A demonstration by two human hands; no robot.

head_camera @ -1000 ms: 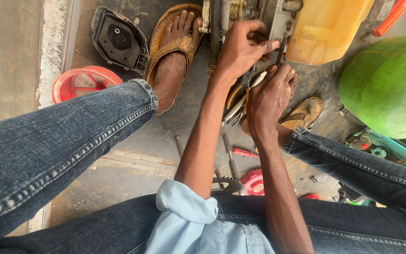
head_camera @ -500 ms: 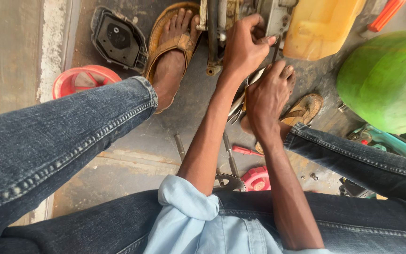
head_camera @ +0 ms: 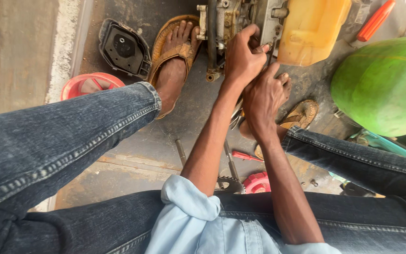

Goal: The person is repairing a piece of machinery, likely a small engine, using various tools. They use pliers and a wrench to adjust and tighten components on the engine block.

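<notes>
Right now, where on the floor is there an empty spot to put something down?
Bare floor lies far left, beyond the pale strip beside the red bowl and black cover. A smaller patch sits between the sandalled foot and the left forearm. It is crowded under both hands at the engine, and around the screwdriver and toothed wheel.

Yellow tank (head_camera: 312, 28); green rounded cover (head_camera: 384, 84); red bowl (head_camera: 90, 84); black housing cover (head_camera: 123, 47); tan woven sandal (head_camera: 165, 51); dark blue jeans (head_camera: 62, 141); pale blue sleeve (head_camera: 189, 207)

No packages, labels, signs or screens are in view
</notes>
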